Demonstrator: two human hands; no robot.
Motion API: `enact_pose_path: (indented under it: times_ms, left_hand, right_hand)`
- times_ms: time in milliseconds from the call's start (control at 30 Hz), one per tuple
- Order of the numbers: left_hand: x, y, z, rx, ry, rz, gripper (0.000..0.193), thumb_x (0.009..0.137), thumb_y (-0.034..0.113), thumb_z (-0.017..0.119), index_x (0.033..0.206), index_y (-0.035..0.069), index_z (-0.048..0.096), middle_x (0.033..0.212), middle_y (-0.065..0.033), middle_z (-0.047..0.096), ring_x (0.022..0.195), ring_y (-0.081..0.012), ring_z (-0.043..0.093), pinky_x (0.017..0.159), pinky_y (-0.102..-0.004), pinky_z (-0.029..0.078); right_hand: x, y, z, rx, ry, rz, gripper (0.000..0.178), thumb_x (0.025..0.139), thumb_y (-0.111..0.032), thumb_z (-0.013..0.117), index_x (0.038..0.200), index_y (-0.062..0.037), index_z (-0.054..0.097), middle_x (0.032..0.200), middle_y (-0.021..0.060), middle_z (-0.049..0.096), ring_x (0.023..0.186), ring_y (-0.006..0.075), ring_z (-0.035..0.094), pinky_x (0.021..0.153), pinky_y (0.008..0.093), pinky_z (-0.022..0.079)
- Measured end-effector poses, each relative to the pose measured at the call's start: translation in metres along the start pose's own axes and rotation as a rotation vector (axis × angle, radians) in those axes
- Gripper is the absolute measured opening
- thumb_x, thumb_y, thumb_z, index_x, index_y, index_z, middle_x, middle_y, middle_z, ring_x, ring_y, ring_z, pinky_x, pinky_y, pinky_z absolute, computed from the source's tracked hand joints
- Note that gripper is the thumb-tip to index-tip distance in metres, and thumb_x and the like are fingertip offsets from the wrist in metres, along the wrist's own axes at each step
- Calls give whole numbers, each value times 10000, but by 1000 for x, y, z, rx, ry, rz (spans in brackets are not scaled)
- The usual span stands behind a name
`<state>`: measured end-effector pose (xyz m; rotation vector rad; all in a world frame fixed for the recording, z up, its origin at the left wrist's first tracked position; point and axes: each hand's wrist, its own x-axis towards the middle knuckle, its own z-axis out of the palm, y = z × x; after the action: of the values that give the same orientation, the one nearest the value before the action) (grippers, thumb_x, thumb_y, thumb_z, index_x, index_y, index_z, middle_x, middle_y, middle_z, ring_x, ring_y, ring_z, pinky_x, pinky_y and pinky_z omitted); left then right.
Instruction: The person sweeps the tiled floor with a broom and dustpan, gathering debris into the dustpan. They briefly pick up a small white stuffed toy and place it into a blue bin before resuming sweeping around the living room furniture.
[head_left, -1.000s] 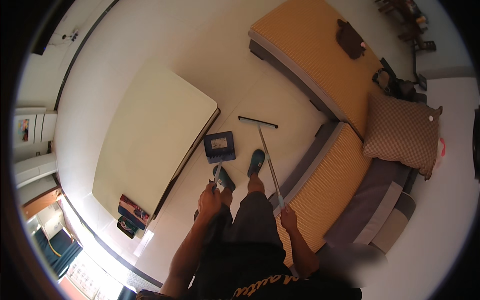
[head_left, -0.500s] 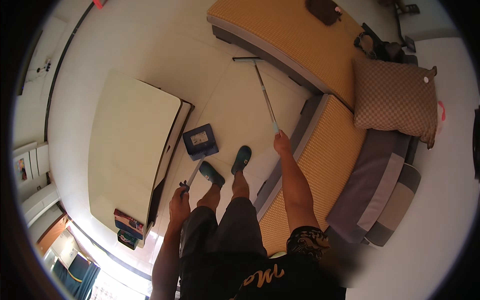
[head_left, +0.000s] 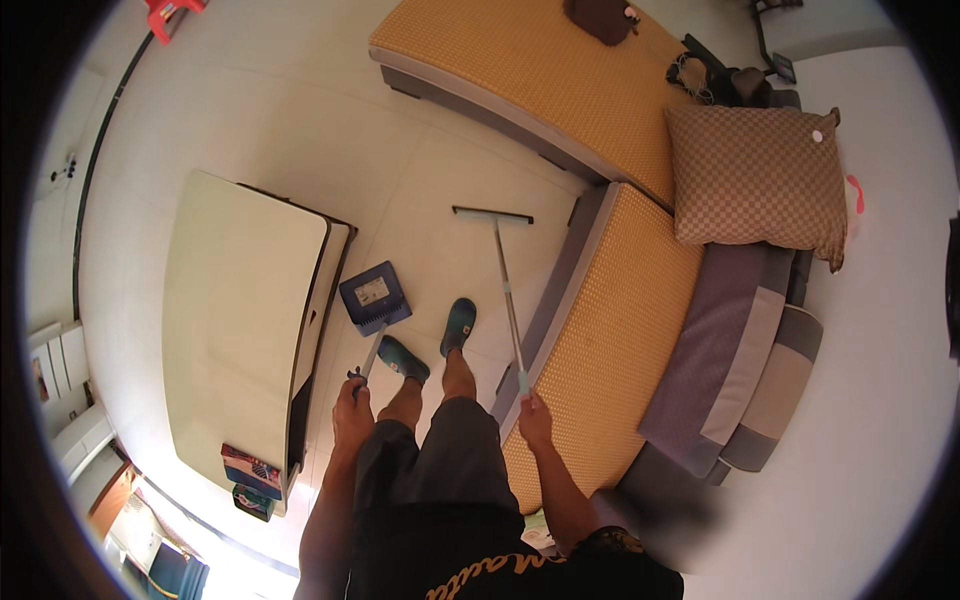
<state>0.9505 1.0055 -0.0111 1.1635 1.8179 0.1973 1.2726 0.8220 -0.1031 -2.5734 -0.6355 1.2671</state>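
Observation:
Closed round the handle of a blue dustpan (head_left: 385, 317), my left hand (head_left: 352, 412) is low in front of my left leg. The dustpan rests on the floor beside the pale table, just ahead of my left shoe. My right hand (head_left: 535, 418) grips the light end of a long-handled floor squeegee (head_left: 507, 285). Its pole slants away from me, and the wide dark-edged head (head_left: 492, 215) lies on the tiles ahead of my feet, left of the sofa. Both my feet are in dark green clogs (head_left: 459, 325).
The pale-topped table (head_left: 235, 320) stands at left, with a colourful box (head_left: 250, 470) on its near end. An L-shaped sofa (head_left: 610, 350) with woven tan mats borders the right and far sides. A checked cushion (head_left: 755, 175) sits on it. A red stool (head_left: 172, 15) is far left.
My right hand has drawn back toward my body, pulling the squeegee head nearer across the floor, away from the far sofa section. My left hand keeps its grip on the dustpan.

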Motion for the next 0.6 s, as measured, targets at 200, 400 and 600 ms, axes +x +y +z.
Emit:
enact_pose_path:
  times_ms: [200,400,600]
  left_hand:
    - [-1,-10,-9,-22,-26,-89,263,892,198,510,1070,20,589,891,-207,643,849,-367,623,745,-420,472]
    - [4,-9,-11,-17,-58,-49,270,890,197,506,1072,18,591,890,-206,641,849,-348,625,747,-410,472]
    - [6,-21,-6,-38,-46,-43,268,887,203,509,1070,26,594,872,-189,648,827,-348,629,742,-413,475]
  right_hand:
    - [92,-46,-32,-6,219,-178,465,961,-309,403,1258,34,504,1176,288,564,1077,431,553,924,450,440]
    - [210,-82,-57,302,117,114,329,978,-306,390,1100,-36,533,705,141,522,530,259,503,466,385,408]
    - [108,-63,-4,392,-76,154,328,983,-316,373,1021,-19,507,607,112,498,416,223,488,358,360,403]
